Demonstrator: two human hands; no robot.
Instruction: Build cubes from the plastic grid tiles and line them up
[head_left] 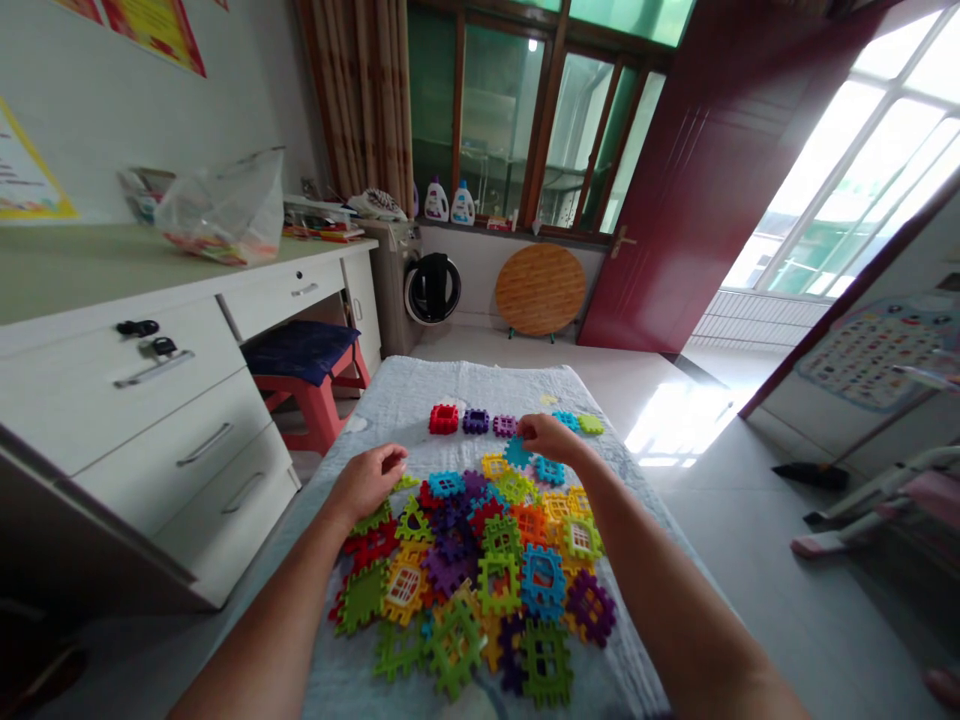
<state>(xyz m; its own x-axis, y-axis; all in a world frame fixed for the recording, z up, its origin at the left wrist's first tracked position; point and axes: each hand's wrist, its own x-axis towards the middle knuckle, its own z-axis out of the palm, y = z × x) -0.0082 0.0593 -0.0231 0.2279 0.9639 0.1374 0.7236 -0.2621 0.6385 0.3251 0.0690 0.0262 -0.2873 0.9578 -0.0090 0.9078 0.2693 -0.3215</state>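
Right hand: grasping a blue piece, fingers pinched on its upper edge; the hand [551, 440] is beyond the far side of the pile.
Held piece: the blue piece [517, 453] sits under the right fingertips, near a second blue window piece [550, 471].
Left hand: released, fingers loosely curled; the hand [367, 485] is at the pile's far left, near the green pieces there.
Pile: interlocking plastic pieces [454, 540] in green, purple, yellow, red, orange and blue overlap across the middle of the counter [397, 395], which is covered with a pale cloth.
Near edge of pile: a green window piece [547, 655] lies closest to the person, with a purple window piece [592, 608] to its right.
Far row: a red block [443, 419], a dark purple block [475, 422] and a lighter purple block [505, 426] stand left of the right hand; a blue block [565, 420] and a lime piece [591, 425] are beyond it on the right.
Left side: a pink-red stool [319, 405] with a dark cushion stands beside white drawers [157, 400].
Background: a washing machine [390, 280], a round wooden board [540, 290] against the wall, and a dark red door [675, 190].
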